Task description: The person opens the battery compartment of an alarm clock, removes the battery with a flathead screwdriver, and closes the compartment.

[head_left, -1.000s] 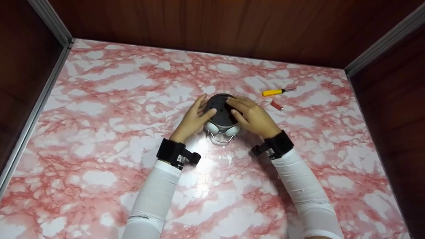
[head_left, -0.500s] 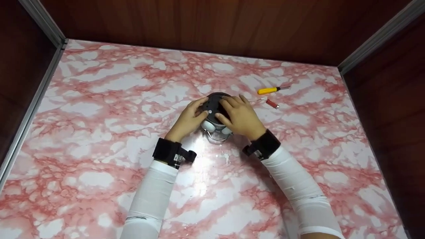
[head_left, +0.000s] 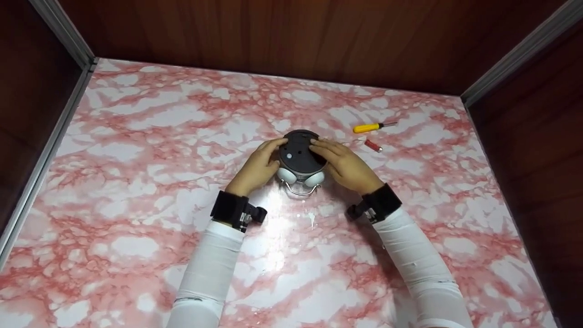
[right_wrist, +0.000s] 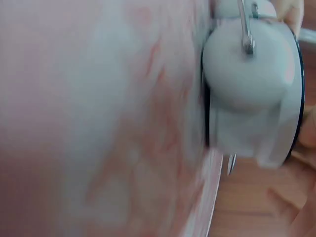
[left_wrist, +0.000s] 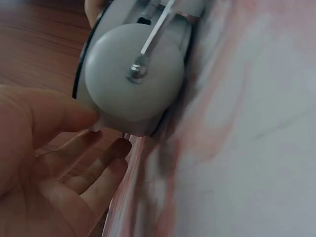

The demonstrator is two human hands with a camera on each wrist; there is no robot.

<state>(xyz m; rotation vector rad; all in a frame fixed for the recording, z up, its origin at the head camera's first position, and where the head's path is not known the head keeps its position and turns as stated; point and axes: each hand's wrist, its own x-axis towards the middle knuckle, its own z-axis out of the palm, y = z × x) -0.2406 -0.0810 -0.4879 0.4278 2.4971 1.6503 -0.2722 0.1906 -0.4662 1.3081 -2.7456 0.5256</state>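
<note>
A round alarm clock [head_left: 298,155] lies face down on the pink marbled table [head_left: 136,150], its black back up. Two white bells [head_left: 287,174] and a wire handle point toward me. My left hand [head_left: 257,166] grips the clock's left rim, fingers curled over the edge. My right hand [head_left: 346,166] holds the right side, with its fingers laid over the back. In the left wrist view, the thumb of my left hand [left_wrist: 54,163] touches the housing beside a bell [left_wrist: 133,79]. The blurred right wrist view shows the other bell [right_wrist: 247,64] and the clock's casing.
A yellow-handled screwdriver [head_left: 368,128] and a small red object [head_left: 373,145] lie just right of and beyond the clock. Dark wooden walls [head_left: 291,36] with metal corner strips close in the table at the back and on both sides.
My right hand has slid from the middle of the clock's back to its right side. The left hand stays on the left rim, and the clock has barely shifted.
</note>
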